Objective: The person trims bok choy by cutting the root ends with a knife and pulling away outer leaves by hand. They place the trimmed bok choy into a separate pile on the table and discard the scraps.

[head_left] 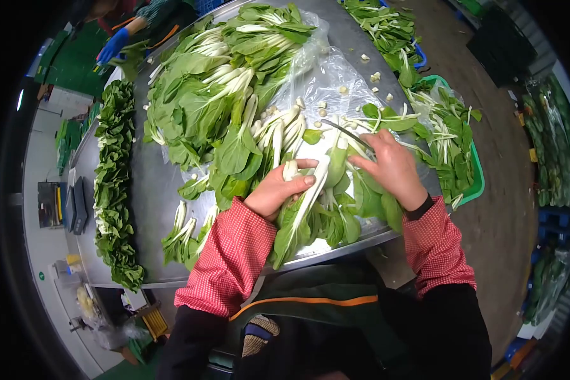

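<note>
My left hand (273,192) is closed around a bok choy (310,193), its white stalk end up and its green leaves hanging toward the table's front edge. In my right hand (396,168) is a small knife (345,132), the thin dark blade pointing left above the stalks, with thumb and fingers near the leaves. Just beyond both hands, more bok choy with pale stalks (278,139) lie beside a big leafy heap (196,95). Cut white root ends (323,104) are scattered around a clear plastic bag (335,79).
The metal table (155,209) carries a long row of bok choy (114,190) at its left. On the right, a green basket (478,174) and a blue crate (419,56) hold leaves. A co-worker's blue-gloved hand (113,47) holds greens at the far left.
</note>
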`<state>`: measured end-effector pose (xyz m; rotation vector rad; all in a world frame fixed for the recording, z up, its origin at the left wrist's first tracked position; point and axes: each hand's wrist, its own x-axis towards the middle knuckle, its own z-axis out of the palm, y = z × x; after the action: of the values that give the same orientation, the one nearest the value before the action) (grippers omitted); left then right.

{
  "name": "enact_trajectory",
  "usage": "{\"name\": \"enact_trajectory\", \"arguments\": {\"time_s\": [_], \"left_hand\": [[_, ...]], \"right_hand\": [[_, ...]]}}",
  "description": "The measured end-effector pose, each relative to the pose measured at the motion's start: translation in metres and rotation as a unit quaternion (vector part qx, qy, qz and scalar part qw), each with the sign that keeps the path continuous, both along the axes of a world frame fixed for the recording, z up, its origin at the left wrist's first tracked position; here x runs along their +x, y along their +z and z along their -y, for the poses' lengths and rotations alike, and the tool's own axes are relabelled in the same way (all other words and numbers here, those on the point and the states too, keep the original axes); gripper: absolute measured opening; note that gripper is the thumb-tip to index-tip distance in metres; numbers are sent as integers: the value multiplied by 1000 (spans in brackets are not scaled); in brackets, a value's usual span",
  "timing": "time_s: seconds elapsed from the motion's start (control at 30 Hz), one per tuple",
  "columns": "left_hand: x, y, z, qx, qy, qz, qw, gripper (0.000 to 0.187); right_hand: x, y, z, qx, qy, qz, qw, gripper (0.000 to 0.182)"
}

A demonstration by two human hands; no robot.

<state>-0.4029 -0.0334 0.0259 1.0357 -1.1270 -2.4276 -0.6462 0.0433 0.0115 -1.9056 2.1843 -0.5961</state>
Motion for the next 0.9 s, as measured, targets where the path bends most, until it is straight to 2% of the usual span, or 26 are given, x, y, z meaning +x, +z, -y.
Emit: {"name": "enact_trajectory", "arguments": {"time_s": [0.03, 0.07, 0.1, 0.13, 0.17, 0.27, 0.33, 0.4, 0.5, 0.57, 0.67, 0.73, 0.8, 0.87, 0.9], "left_hand": [[4, -17, 3, 18, -4, -21, 1000, 42], [6, -23, 5, 31, -16, -35, 999, 42], [6, -23, 7, 45, -29, -48, 997, 42], [5, -20, 8, 57, -43, -62, 996, 42], [5, -15, 6, 74, -28, -21, 997, 42], [16, -19, 14, -56, 16, 66, 996, 44], [32, -14, 20, -70, 63, 72, 993, 50], [36, -10, 19, -50, 66, 40, 996, 51], [30, -9, 14, -69, 20, -21, 997, 48], [41, -17, 12, -59, 35, -8, 998, 46], [73, 7, 20, -85, 56, 46, 994, 45], [104, 21, 21, -89, 75, 38, 992, 48], [134, 42, 23, -63, 113, 7, 992, 49], [179, 46, 36, -155, 98, 123, 975, 48], [206, 35, 43, -231, 87, 218, 944, 52]], "right_hand": [[6, 2, 2, -32, 31, 77, 996, 36], [17, 1, 6, -1, 71, 258, 964, 36], [31, 0, 10, 31, 107, 430, 896, 36], [40, 4, 13, 60, 137, 586, 796, 36], [37, 15, 12, 181, 42, 587, 788, 29], [34, 4, 22, 130, -11, 569, 812, 28], [34, 13, 29, 157, -4, 513, 844, 30], [46, 19, 38, 161, 16, 461, 873, 31], [81, 20, 50, 166, 57, 503, 846, 33], [97, 18, 54, 159, 69, 515, 840, 34], [79, 9, 69, 187, -1, 551, 813, 34], [60, -7, 83, 109, -52, 480, 869, 32], [43, -48, 101, 49, -50, 414, 908, 32], [40, -83, 122, 30, -62, 352, 933, 34], [44, -98, 130, 42, -77, 326, 941, 36]]}}
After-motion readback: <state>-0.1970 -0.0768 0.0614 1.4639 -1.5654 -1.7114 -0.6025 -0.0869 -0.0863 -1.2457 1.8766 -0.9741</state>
